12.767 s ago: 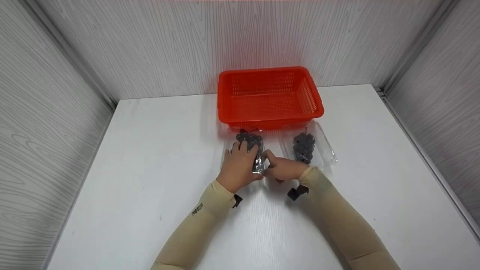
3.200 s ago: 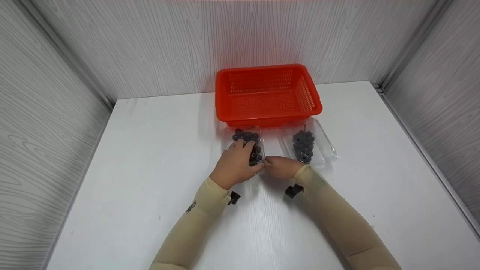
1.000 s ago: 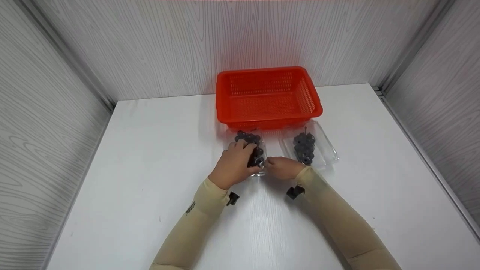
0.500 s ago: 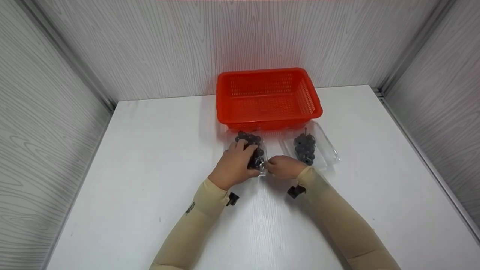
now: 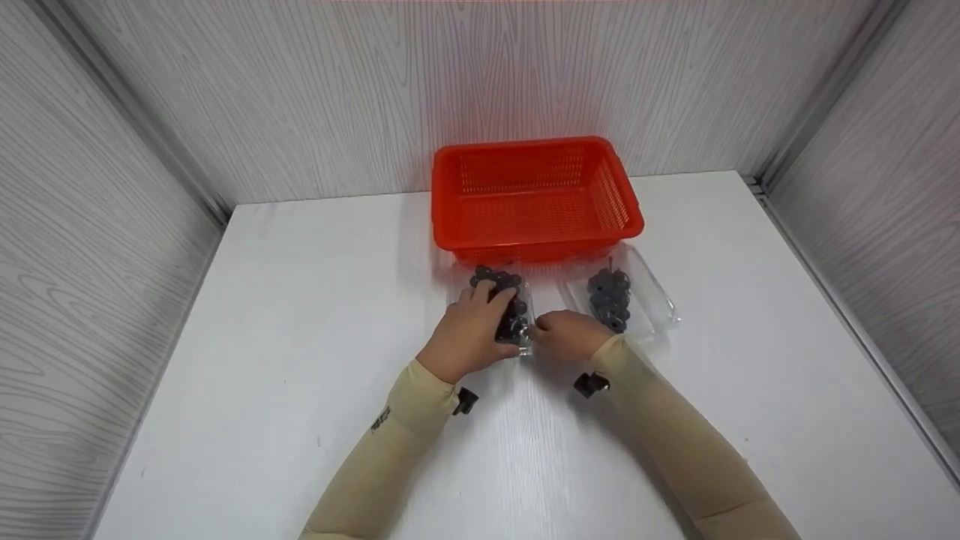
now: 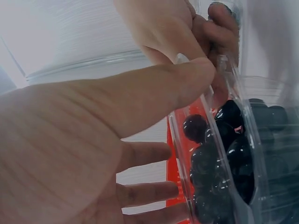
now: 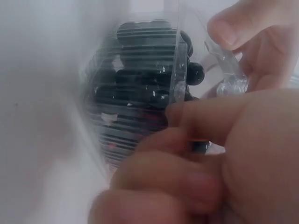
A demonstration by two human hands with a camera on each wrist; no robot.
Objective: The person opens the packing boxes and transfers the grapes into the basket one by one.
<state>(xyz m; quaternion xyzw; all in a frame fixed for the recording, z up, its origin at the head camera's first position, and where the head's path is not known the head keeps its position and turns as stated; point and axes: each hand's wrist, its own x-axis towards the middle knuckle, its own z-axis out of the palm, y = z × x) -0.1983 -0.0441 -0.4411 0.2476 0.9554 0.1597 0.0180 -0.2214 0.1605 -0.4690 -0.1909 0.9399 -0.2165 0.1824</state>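
Note:
A clear plastic clamshell box (image 5: 527,319) with a bunch of dark grapes (image 5: 520,306) lies in front of the red basket. My left hand (image 5: 466,330) holds it from the left, fingers over the grapes. In the left wrist view the thumb (image 6: 154,91) presses a clear edge, and a gap shows between the lid and the ribbed base. My right hand (image 5: 571,335) is at the box's near right edge. Its curled fingers (image 7: 201,116) grip the rim of the base in the right wrist view. In the head view, its fingertips are partly hidden.
The red plastic basket (image 5: 536,245) stands against the back wall, behind both boxes. A second clear box (image 5: 651,304) with dark grapes (image 5: 609,296) lies right of my right hand. Wood-grained walls (image 5: 300,97) enclose the white table (image 5: 300,337) at back and sides.
Earlier, the left hand lay further over the box with its fingers more spread, and the right fingers were looser. Now both hands work the near right edge. Basket and second box stay put.

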